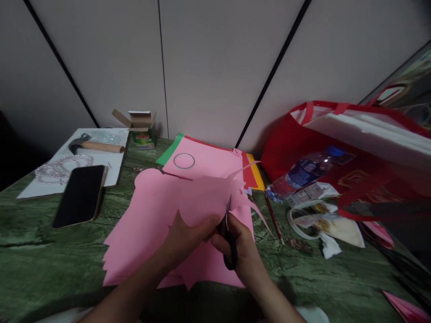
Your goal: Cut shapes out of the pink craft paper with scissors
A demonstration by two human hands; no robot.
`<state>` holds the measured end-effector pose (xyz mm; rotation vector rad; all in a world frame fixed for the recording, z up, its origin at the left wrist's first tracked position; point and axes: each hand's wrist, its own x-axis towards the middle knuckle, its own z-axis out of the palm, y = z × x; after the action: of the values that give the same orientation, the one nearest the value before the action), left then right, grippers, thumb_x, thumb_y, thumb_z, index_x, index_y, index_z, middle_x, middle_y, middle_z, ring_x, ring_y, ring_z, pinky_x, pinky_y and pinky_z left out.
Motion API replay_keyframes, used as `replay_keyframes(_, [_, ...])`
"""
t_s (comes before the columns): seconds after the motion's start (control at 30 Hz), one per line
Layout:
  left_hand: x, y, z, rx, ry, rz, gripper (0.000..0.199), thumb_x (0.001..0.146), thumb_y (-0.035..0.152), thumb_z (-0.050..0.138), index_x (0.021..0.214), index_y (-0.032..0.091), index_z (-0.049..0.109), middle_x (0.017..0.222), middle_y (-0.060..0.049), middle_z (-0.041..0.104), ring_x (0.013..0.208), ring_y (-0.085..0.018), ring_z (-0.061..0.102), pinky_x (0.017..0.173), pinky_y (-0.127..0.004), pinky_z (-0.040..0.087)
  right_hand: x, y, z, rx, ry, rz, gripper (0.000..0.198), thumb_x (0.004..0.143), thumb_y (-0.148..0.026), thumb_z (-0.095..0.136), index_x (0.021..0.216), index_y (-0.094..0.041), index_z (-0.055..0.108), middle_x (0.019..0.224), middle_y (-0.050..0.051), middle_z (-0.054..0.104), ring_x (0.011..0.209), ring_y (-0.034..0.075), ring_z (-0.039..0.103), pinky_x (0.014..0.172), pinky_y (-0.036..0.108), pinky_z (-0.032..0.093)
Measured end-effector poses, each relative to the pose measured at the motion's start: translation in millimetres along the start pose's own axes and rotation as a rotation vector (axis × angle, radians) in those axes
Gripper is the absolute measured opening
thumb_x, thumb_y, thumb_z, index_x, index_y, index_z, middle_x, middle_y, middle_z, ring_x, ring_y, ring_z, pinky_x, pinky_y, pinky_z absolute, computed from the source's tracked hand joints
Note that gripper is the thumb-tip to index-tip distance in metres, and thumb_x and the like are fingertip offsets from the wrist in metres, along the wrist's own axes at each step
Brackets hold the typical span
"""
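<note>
In the middle of the head view, my right hand (239,244) is closed round the dark handles of a pair of scissors (230,251). The blades point away from me, at a sheet of pink paper (205,197). That sheet is gripped by my left hand (191,235), its thumb close to the scissors. Thin curling pink strips (259,214) hang off the sheet's right side. Under both hands lie larger pieces of pink paper (144,224) with notched edges. How far the blades stand apart I cannot make out.
Behind are coloured sheets with a ring (184,160) on top. At left lie a phone (80,195), a hammer (97,145) and an opened small box (142,134). To the right are a pencil (274,220), a water bottle (303,172), a tape roll (303,226) and a red bag (286,134).
</note>
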<state>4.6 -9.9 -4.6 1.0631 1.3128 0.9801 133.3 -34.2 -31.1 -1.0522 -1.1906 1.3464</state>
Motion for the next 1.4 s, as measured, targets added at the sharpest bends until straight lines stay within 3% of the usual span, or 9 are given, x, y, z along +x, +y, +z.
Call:
replay_keyframes(0.2, [-0.7,4.9,-1.6,0.038,-0.077,0.015,0.018,0.066,0.032,0.066,0.066,0.014,0.066,0.075,-0.007,0.069,0.074,-0.022,0.062,0.066,-0.032,0.050,0.0,0.8,-0.4,0.009,0.007,0.007,0.034,0.063,-0.042,0.075,0.073,-0.019,0.052,0.063,-0.004,0.049,0.060,0.014,0.049,0.057,0.026,0.039])
replay_keyframes(0.4, [-1.8,10.1,-0.9,-0.014,-0.084,-0.009,0.022,0.065,0.032,0.067,0.079,0.014,0.067,0.080,-0.007,0.070,0.080,-0.022,0.063,0.069,-0.032,0.050,-0.3,0.3,0.5,-0.001,0.022,0.018,0.035,0.063,-0.043,0.075,0.076,-0.019,0.053,0.062,-0.004,0.047,0.060,0.015,0.048,0.058,0.027,0.040])
replay_keyframes(0.5, [-0.9,7.8,0.7,-0.046,-0.037,-0.001,0.021,0.062,0.029,0.068,0.076,0.015,0.066,0.073,-0.005,0.069,0.072,-0.021,0.063,0.060,-0.029,0.050,-0.5,1.1,0.5,0.000,0.036,0.035,0.036,0.061,-0.043,0.076,0.076,-0.019,0.054,0.063,-0.004,0.049,0.059,0.014,0.049,0.058,0.027,0.041])
replay_keyframes(0.7, [-1.6,13.6,0.6,-0.009,-0.100,0.014,0.008,0.064,0.022,0.064,0.059,0.017,0.060,0.050,0.003,0.059,0.047,-0.012,0.053,0.044,-0.022,0.040,-0.5,2.7,0.1,-0.035,0.056,0.025,0.032,0.064,-0.042,0.074,0.075,-0.019,0.055,0.061,-0.002,0.054,0.057,0.014,0.050,0.054,0.026,0.040])
replay_keyframes(1.03, [1.1,11.5,3.0,-0.089,-0.205,0.141,0.023,0.068,0.017,0.054,0.045,0.017,0.052,0.038,0.004,0.050,0.036,-0.008,0.045,0.037,-0.019,0.033,-2.1,-3.3,-1.7,-0.089,0.032,0.064,0.026,0.070,-0.038,0.070,0.072,-0.019,0.052,0.060,-0.002,0.058,0.052,0.012,0.049,0.049,0.024,0.036])
replay_keyframes(1.4, [3.4,-1.1,-2.2,0.004,-0.135,0.146,0.021,0.071,0.021,0.058,0.051,0.017,0.051,0.040,0.007,0.044,0.039,-0.007,0.040,0.040,-0.019,0.034,-0.7,-2.6,1.9,-0.073,0.114,0.079,0.023,0.064,-0.032,0.070,0.066,-0.019,0.052,0.048,-0.005,0.050,0.043,0.009,0.042,0.042,0.021,0.033])
